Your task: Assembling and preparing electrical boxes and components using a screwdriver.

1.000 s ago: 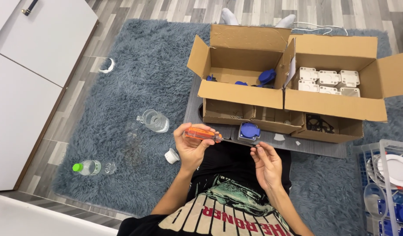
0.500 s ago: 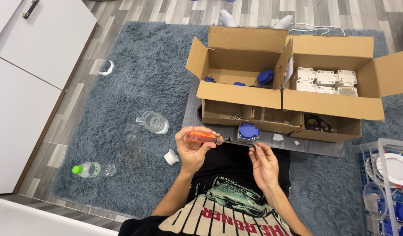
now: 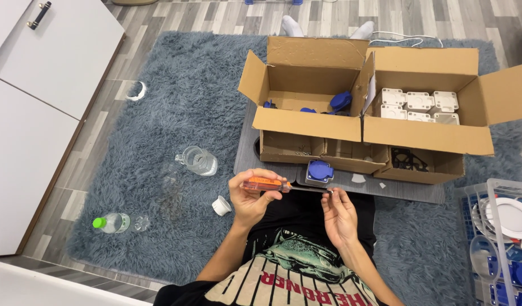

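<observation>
My left hand [image 3: 251, 195] grips the orange handle of a screwdriver [image 3: 268, 183], held level over my lap with its dark shaft pointing right. At the tip of that shaft my right hand [image 3: 339, 212] pinches something too small to make out. A blue socket part [image 3: 319, 170] lies on the grey board [image 3: 409, 191] just beyond the tip.
Two open cardboard boxes stand on the board: the left box [image 3: 306, 122] holds blue parts, the right box [image 3: 428, 130] holds white parts. A glass jug [image 3: 199, 161], a white cap [image 3: 220, 205] and a green-capped bottle [image 3: 110, 222] lie on the grey rug. A blue crate [image 3: 501, 243] sits at right.
Both hands have stayed over the lap; the right hand has closed in slightly on the screwdriver tip. The view has shifted a little.
</observation>
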